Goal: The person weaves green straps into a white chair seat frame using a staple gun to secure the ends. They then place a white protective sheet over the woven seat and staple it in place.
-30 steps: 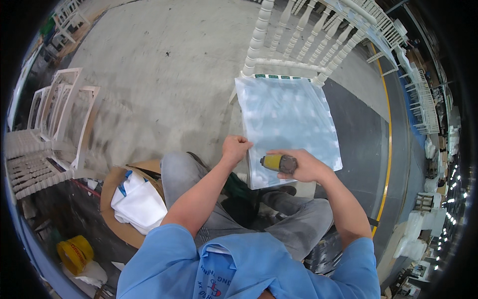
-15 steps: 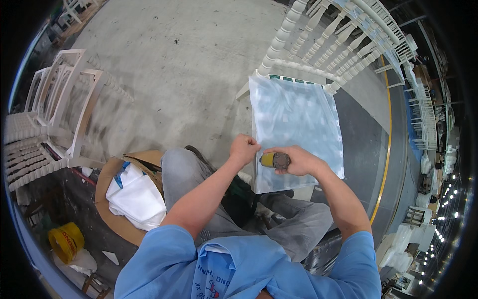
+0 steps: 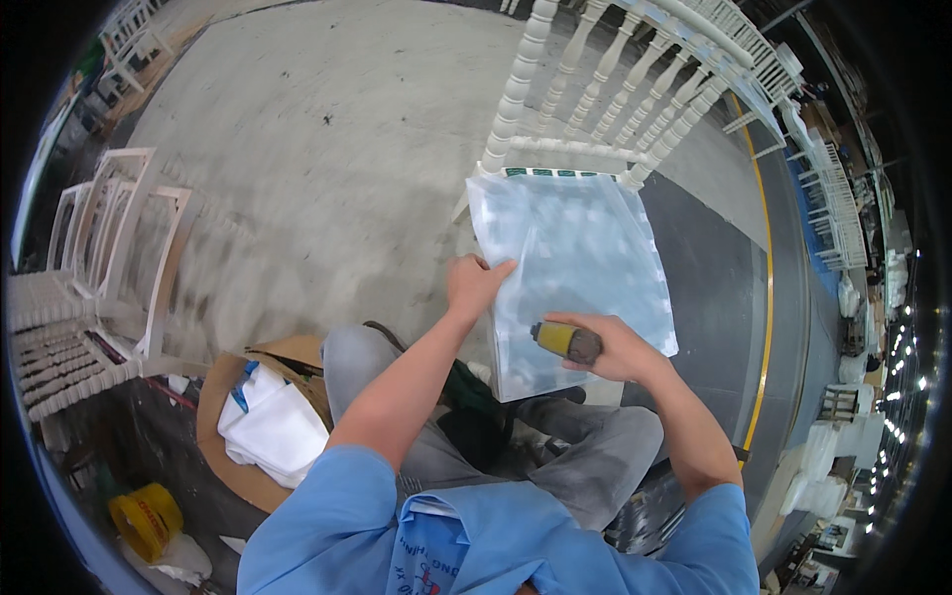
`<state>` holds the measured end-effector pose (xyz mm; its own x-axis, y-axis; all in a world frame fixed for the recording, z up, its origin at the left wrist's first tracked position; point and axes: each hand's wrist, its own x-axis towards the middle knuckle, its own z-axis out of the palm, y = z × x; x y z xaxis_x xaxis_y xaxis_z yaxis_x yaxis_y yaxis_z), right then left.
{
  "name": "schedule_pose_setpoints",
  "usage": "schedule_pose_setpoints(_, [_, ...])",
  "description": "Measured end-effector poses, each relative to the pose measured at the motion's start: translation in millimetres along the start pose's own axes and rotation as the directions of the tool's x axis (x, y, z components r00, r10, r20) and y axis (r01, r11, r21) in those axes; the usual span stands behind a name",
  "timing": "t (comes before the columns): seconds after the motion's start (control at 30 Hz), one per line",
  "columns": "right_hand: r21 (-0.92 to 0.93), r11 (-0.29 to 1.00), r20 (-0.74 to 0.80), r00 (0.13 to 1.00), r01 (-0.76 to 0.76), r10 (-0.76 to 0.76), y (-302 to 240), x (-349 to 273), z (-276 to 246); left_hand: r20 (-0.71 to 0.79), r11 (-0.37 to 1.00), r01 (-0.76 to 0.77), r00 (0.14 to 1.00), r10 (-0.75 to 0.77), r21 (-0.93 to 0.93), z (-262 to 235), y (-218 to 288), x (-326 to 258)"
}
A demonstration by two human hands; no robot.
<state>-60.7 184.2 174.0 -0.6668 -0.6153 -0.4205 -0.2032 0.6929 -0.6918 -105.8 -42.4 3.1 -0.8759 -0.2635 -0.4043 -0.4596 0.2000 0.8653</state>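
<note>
A white chair (image 3: 587, 145) with turned spindles stands in front of me, its seat covered by a translucent pale-blue sheet (image 3: 570, 243). At the left edge of the seat, my left hand (image 3: 476, 286) pinches the sheet between thumb and fingers, and a crease runs from there. My right hand (image 3: 623, 347) is wrapped round a yellow and dark grey power tool (image 3: 568, 341), shaped like a staple gun. That tool is over the near part of the seat, its narrow end toward the left. Whether its tip touches the sheet I cannot tell.
White chair frames (image 3: 129, 253) stand at the left. By my left knee is an open cardboard box (image 3: 210, 436) with white cloth (image 3: 270, 426) inside; a yellow bucket (image 3: 147, 521) sits farther left. A yellow floor line (image 3: 769, 297) runs along the right, with more white furniture (image 3: 831, 218) beyond.
My left hand has shifted farther up the sheet's left edge. The tool in my right hand has moved away from that edge and tilted. The whole view has shifted slightly.
</note>
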Motion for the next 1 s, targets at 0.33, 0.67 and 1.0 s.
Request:
schedule_pose_setpoints(0.33, [0.148,0.981,-0.193,0.969,-0.124,0.151,12.1,-82.6,-16.0,0.102,0.934,-0.170,0.972,0.211,-0.316,11.8,-12.4,17.7])
schedule_pose_setpoints(0.67, [0.242,0.961,-0.223,0.957,-0.130,0.186,23.6,-101.6,-8.0,-0.214,0.885,-0.165,0.936,0.280,0.436,20.1,53.9,43.2])
schedule_pose_setpoints(1.0, [0.268,0.954,-0.296,0.931,-0.132,0.212,42.5,-124.4,0.3,0.109,0.964,0.049,0.994,-0.020,-0.263,-1.9,37.2,71.0])
